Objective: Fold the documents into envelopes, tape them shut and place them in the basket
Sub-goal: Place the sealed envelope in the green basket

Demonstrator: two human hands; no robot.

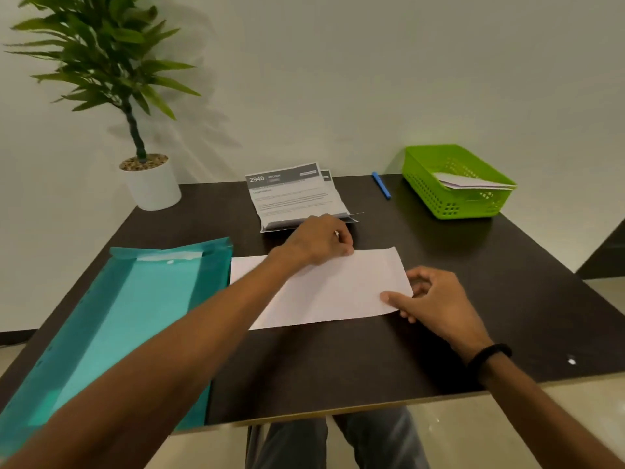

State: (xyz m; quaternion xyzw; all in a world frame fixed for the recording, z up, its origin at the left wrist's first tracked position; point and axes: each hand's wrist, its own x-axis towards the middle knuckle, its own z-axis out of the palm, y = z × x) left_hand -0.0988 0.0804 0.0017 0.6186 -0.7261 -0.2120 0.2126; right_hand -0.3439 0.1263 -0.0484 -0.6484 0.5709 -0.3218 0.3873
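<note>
A white envelope [338,292] lies flat in the middle of the dark table [338,367]. My left hand [321,240] reaches across and pinches the envelope's far edge. My right hand [429,299] holds its right end, thumb on top and fingers curled under the edge. Behind them lie folded printed documents [294,198] marked 2940. The green basket [456,181] at the back right holds a white envelope [473,182].
A teal plastic folder [135,316] covers the table's left side. A blue pen [381,185] lies between the documents and the basket. A potted plant [148,177] stands at the back left corner. The wall runs right behind the table.
</note>
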